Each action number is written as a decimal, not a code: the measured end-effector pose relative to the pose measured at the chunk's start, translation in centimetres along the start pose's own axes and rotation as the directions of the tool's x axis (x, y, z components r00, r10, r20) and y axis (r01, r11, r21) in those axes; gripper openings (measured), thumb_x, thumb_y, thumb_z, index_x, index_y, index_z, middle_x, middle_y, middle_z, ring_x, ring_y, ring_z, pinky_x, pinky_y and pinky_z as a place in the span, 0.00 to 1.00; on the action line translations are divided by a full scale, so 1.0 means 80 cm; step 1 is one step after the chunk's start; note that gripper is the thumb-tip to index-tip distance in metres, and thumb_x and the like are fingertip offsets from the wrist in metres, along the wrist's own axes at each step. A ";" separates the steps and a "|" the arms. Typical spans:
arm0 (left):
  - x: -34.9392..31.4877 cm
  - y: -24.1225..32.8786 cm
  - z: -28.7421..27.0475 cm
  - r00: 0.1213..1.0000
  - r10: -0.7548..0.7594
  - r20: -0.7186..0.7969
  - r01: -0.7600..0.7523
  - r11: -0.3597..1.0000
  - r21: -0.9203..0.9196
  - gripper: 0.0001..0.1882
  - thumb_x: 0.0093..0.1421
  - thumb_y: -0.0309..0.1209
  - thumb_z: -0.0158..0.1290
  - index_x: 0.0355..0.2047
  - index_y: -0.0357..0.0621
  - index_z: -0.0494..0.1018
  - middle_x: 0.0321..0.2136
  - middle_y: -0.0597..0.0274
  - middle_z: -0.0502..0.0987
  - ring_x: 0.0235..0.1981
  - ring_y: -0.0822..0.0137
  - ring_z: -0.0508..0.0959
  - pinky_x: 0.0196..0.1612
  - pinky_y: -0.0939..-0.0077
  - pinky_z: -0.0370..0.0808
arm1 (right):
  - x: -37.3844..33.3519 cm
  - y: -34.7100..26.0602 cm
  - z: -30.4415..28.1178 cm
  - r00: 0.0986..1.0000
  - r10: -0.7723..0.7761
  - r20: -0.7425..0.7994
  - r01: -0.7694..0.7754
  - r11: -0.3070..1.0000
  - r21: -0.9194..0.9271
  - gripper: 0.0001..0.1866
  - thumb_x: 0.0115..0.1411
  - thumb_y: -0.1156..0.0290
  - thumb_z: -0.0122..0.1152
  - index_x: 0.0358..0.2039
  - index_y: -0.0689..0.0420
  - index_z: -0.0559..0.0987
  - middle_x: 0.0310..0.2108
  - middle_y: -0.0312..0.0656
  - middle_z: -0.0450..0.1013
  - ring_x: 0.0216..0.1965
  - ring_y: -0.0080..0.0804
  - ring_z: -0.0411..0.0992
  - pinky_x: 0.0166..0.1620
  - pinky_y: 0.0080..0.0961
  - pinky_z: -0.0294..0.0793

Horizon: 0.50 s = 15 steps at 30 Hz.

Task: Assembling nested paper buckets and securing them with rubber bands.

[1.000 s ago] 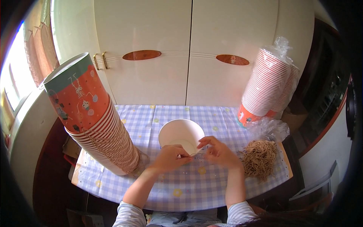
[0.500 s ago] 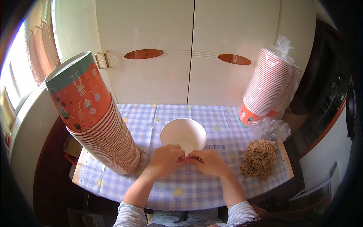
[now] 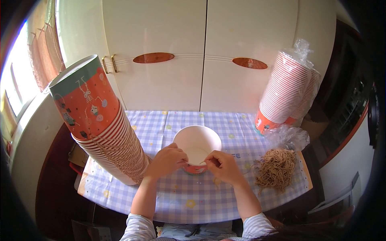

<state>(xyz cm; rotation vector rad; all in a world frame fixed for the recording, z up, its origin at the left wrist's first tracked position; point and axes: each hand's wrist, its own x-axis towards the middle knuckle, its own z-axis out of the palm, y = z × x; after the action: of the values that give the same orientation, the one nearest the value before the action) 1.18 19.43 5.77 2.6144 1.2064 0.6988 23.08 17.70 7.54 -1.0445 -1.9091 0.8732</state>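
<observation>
A round paper bucket (image 3: 196,138), white inside and orange outside, stands upright in front of me on the table. My left hand (image 3: 166,161) is closed at the left of its near rim, fingertips pinching the edge. On the right of that rim my right hand (image 3: 223,165) is closed in a pinch, with a thin end of paper string (image 3: 203,162) showing at its fingertips. How the string runs on the bucket is too small to make out. A loose heap of brown paper string (image 3: 277,169) lies to the right of my right hand.
At the left leans a tall stack of orange paper buckets (image 3: 90,98) with brown strings along its side. Plastic-wrapped stacked buckets (image 3: 284,86) stand at the back right, beside crumpled clear plastic (image 3: 288,137). A checked cloth (image 3: 161,205) covers the table; cream cupboard doors (image 3: 157,28) rise behind.
My hands, which were together at the near rim, have moved apart to its left and right. The bucket's orange front now shows between them.
</observation>
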 end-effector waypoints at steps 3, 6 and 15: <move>0.009 0.017 -0.006 0.994 -0.110 -0.023 0.106 0.985 -0.136 0.07 0.48 0.31 0.54 0.26 0.42 0.73 0.23 0.63 0.75 0.32 0.62 0.72 0.34 0.69 0.70 | 0.000 -0.003 0.001 1.000 0.015 0.016 -0.014 0.999 -0.050 0.05 0.50 0.72 0.55 0.26 0.60 0.74 0.20 0.40 0.70 0.19 0.23 0.66 0.23 0.20 0.64; 0.009 0.028 -0.007 0.962 -0.229 -0.149 0.187 0.950 -0.250 0.08 0.48 0.32 0.54 0.26 0.41 0.73 0.25 0.60 0.75 0.30 0.60 0.73 0.33 0.68 0.70 | 0.000 0.002 0.002 0.996 -0.034 -0.077 0.036 0.999 0.016 0.05 0.50 0.72 0.56 0.26 0.59 0.74 0.20 0.40 0.69 0.18 0.23 0.65 0.23 0.20 0.64; 0.010 0.037 -0.011 0.959 -0.281 -0.039 0.252 0.906 -0.340 0.09 0.49 0.33 0.53 0.28 0.39 0.72 0.26 0.56 0.75 0.30 0.58 0.74 0.33 0.68 0.70 | 0.004 0.010 0.008 0.979 -0.166 -0.119 0.146 0.976 -0.159 0.04 0.47 0.71 0.57 0.24 0.57 0.74 0.21 0.39 0.70 0.20 0.31 0.69 0.24 0.24 0.68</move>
<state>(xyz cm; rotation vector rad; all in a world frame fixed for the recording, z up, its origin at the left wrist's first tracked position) 3.16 18.08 7.81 2.1150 1.3068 0.8807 22.68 18.19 6.62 -0.9975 -1.9381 0.5650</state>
